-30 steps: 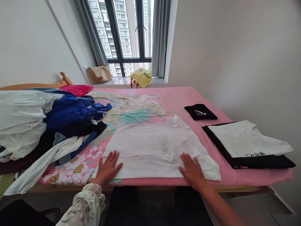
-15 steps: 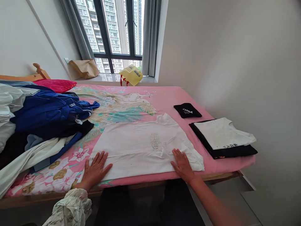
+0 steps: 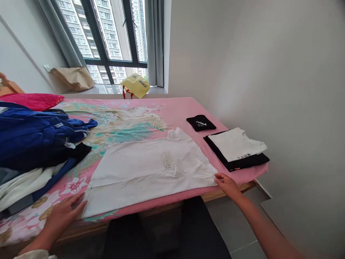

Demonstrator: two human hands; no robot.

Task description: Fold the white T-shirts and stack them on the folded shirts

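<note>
Shirt (image 3: 129,180): white, flat along the bed's (image 3: 178,109) near edge, presumably for easy reach.
Left hand (image 3: 63,213): fingers loose, unclenched, beside the shirt's left end.
Right hand (image 3: 228,185): fingers curled at the shirt's right end; cannot tell whether they pinch it.
Stack (image 3: 231,144): folded, apparently set apart from the heap (image 3: 35,133).

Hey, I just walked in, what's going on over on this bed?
A white shirt lies spread along the near edge of the bed. The person's right hand is at its right end, seemingly pinching the edge; the left hand, open, is at its near left corner. Folded clothes sit to the right, and a loose pile of clothes to the left.
</note>
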